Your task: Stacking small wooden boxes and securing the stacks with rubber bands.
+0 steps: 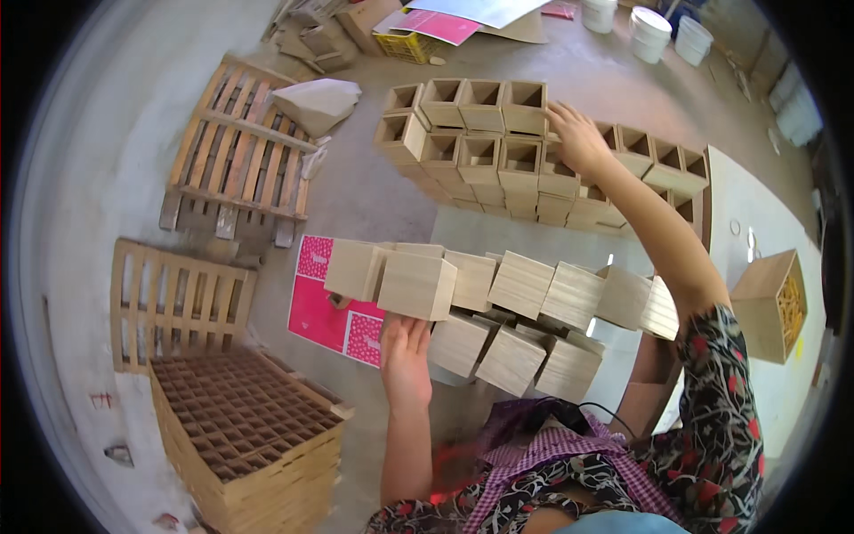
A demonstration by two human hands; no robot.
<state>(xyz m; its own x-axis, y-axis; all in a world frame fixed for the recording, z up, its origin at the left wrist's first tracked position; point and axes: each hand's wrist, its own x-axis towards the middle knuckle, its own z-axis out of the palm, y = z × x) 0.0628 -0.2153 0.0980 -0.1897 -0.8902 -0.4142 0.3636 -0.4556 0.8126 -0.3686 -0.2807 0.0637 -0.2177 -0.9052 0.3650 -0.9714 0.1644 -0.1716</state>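
Observation:
My left hand (pixel 406 360) is raised against the near lower edge of a pale wooden box (pixel 416 285), its fingers stretched out and their tips partly hidden at the box. This box stands with its closed side up, at the left end of a double row of similar boxes (pixel 519 283). My right hand (pixel 580 142) reaches to the far stack of open-topped wooden boxes (pixel 480 158). Its fingers curl at the right rim of a top box (pixel 525 105); the thumb is hidden.
A pink printed sheet (pixel 316 307) lies under the row's left end. At left are wooden pallets (pixel 240 142) and a divided wooden crate (pixel 258 418). A wooden bin of small yellowish pieces (pixel 790 303) stands on the right. White buckets (pixel 649 36) are at the back.

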